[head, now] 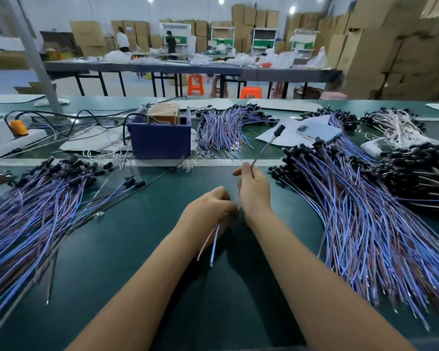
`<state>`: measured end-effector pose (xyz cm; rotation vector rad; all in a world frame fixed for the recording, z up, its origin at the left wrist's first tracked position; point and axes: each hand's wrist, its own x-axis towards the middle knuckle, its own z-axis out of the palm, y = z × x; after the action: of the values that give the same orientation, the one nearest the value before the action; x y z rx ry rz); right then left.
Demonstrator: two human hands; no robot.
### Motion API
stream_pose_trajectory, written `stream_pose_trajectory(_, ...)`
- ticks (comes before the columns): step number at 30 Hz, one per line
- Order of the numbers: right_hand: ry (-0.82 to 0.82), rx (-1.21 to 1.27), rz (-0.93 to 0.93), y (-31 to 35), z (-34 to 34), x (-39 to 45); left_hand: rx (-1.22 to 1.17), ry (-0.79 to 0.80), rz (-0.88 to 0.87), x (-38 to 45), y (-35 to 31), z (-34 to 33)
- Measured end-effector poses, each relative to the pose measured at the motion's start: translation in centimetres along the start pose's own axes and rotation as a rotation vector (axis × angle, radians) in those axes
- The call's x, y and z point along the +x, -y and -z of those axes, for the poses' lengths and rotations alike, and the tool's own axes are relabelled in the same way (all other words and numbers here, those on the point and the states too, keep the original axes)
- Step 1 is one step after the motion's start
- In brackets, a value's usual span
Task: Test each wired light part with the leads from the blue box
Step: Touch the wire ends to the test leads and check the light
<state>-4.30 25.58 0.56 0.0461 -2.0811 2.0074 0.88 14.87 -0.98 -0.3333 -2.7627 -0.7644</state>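
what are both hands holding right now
Left hand: curled round a wired light part's leads.
Right hand: pinching a wired light part, black head up.

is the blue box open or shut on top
Open. The blue box has no lid over it, and a brown block stands up out of its top.
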Motion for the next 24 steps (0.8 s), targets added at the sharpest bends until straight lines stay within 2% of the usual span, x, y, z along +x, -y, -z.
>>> stream_pose_trajectory(2, -0.028, -0.222, 0.057, 1.0, 3.6, 1.7, -0.134, -0.050, -0.223, -0.1, -3.5, -0.6)
stream_pose_trajectory(4, -0.051, -0.479, 0.101, 2.2, 7.1, 3.2, -0.224, -0.014, -0.391, 0.1, -6.8, -1.2)
stream_pose_trajectory(7, -0.121, -0.835, 0.155, 3.3, 11.8, 4.6, -0.321, 0.016, -0.486, 0.8, -11.1, -2.1)
stream_pose_trajectory(10, -0.176, -1.143, 0.148, 3.0, 15.3, 5.0, -0.339, 0.068, -0.517, 1.1, -12.6, -3.0)
stream_pose_trajectory(13, -0.191, -1.382, 0.057, 1.7, 16.7, 4.8, -0.308, 0.126, -0.439, 0.5, -11.5, -3.8)
stream_pose_trajectory(15, -0.199, -1.346, 0.044, 1.1, 15.8, 4.4, -0.275, 0.143, -0.360, 0.1, -10.0, -3.9)
stream_pose_trajectory(18, -0.146, -1.263, 0.146, 0.4, 12.0, 3.7, -0.271, 0.068, -0.164, -0.2, -7.1, -3.4)
stream_pose_trajectory(21, -0.025, -1.192, 0.258, 0.2, 6.3, 2.4, -0.253, -0.055, 0.075, -0.2, -3.7, -1.9)
stream_pose_trajectory(24, 0.135, -1.121, 0.263, -0.5, 0.3, 0.6, -0.151, -0.145, 0.240, -0.6, 0.1, 0.2)
